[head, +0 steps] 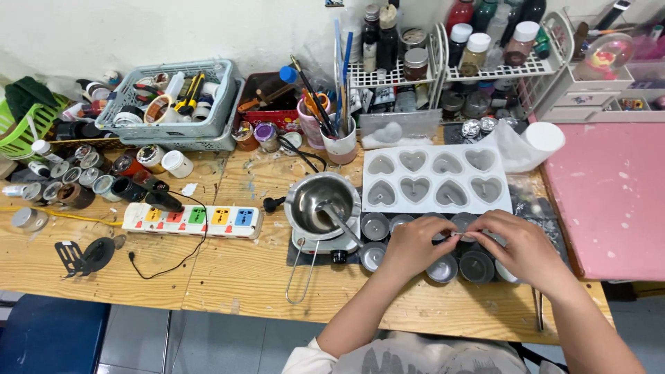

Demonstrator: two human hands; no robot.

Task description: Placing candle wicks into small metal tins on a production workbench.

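Two hands meet over a cluster of small round metal cups (443, 266) at the front edge of the wooden worktop (228, 270), just below a white heart-shaped mould tray (436, 179). The left hand (414, 244) and the right hand (521, 248) pinch, between fingertips, the two ends of something thin and pale (457, 235), perhaps a wick or its holder; it is too small to tell. Both grips are closed on it and hold it level just above one cup, which looks like a way to keep it centred over the cup's mouth. The cups stand close together in rows on a dark mat, within easy reach of both wrists. To the left, touching the mat, a steel melting pot (320, 204) sits on a small heater with a spoon resting inside, its handle leaning toward the cups, so that pouring needs only a short move. Farther left lies a white power strip with coloured sockets (192, 219), with its black cable trailing forward. Pens and tools stand upright in a cup (339, 142) behind the pot, and wire racks of jars (457, 69) line the wall.
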